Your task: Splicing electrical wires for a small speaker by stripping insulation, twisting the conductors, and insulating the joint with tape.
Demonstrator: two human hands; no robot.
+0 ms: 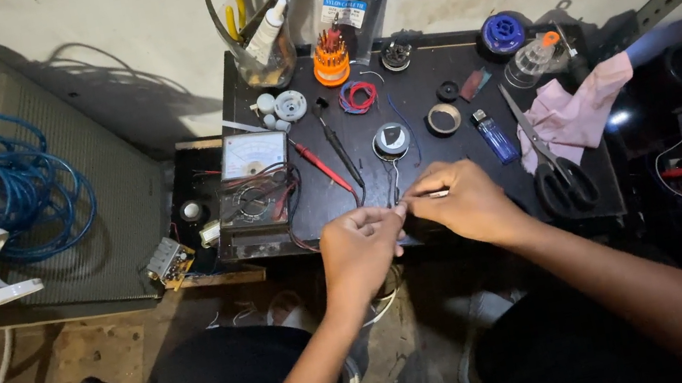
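1. Two hands meet at the near edge of the black table (441, 71): left hand (358, 249) and right hand (466, 202), each pinched on a thin wire (396, 184).
2. One round part (391, 141) sits just beyond them; the wire runs near-to-far toward it.
3. One scissors (552, 159), one lighter (496, 136) and one meter (254, 177) lie alongside.
4. The wire's near end is hidden by fingers.

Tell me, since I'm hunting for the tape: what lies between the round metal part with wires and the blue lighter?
In the head view, a tape roll lies between the round metal part and the blue lighter, on the black tabletop.
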